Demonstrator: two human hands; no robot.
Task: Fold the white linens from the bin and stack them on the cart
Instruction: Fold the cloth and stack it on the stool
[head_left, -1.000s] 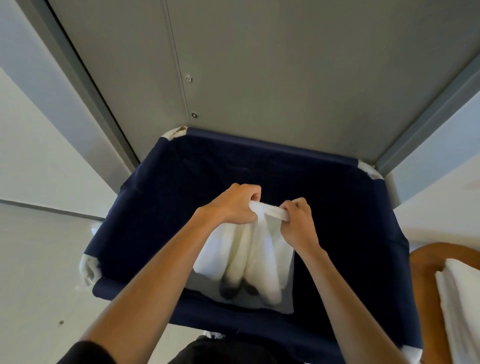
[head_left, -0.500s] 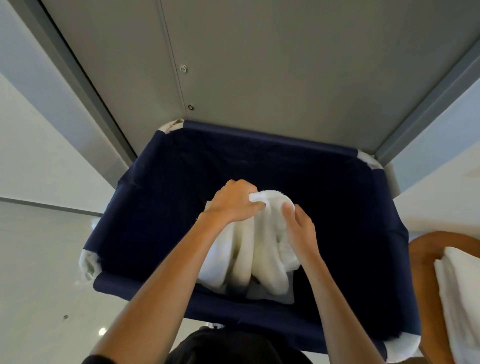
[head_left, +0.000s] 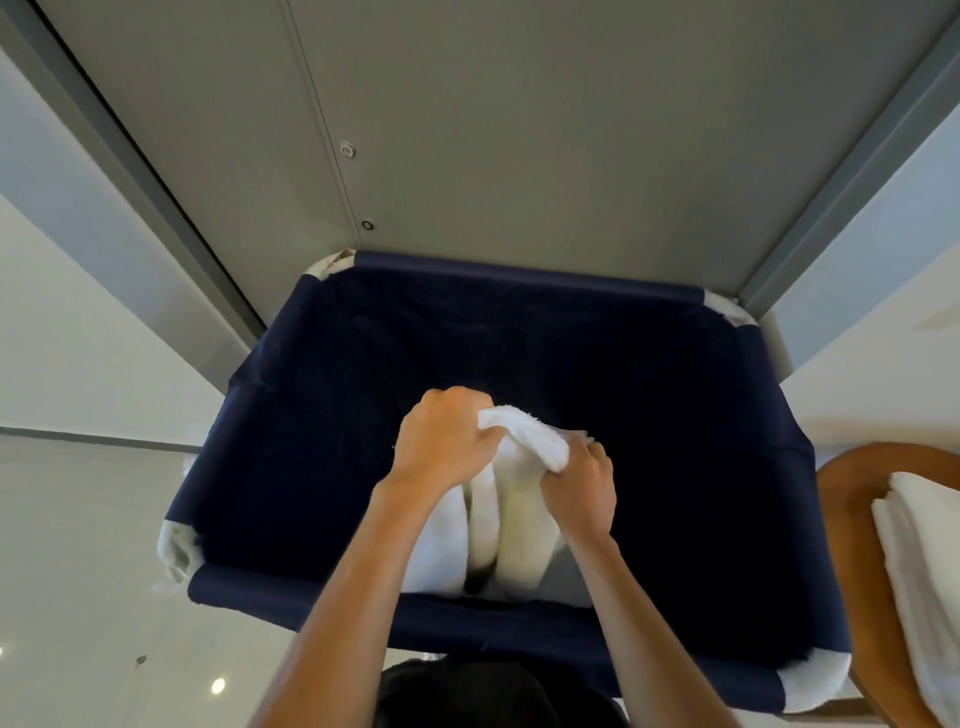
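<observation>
— What sat nearest the camera?

— Dark clothing (head_left: 483, 691) at the bottom edge, with two bare forearms reaching forward from it.

— And the hands?

— Both were closed on one white linen (head_left: 524, 439). The left hand (head_left: 441, 441) had its fingers curled round the bunched top edge. The right hand (head_left: 579, 493) gripped the same edge just beside it, thumb and fingers pinched on the cloth. The hands were close together, with a short roll of cloth running between them.

— Where was the linen?

— It was held over the navy bin (head_left: 675, 441), toward its near side. Below the hands it hung in long folds inside the bin, the lower ends reaching down by the near wall. There was a pale patch under those folds. Whether it was more cloth or the bin's bottom, I could not tell.

— Anything to the side?

— At the right edge, just beside the bin, stood the brown cart (head_left: 841, 493). A stack (head_left: 919, 561) of folded white linens lay on it.

— And beyond?

— A pale floor (head_left: 67, 571) lay to the left. A grey panel (head_left: 519, 130) rose behind the bin's far rim.
</observation>
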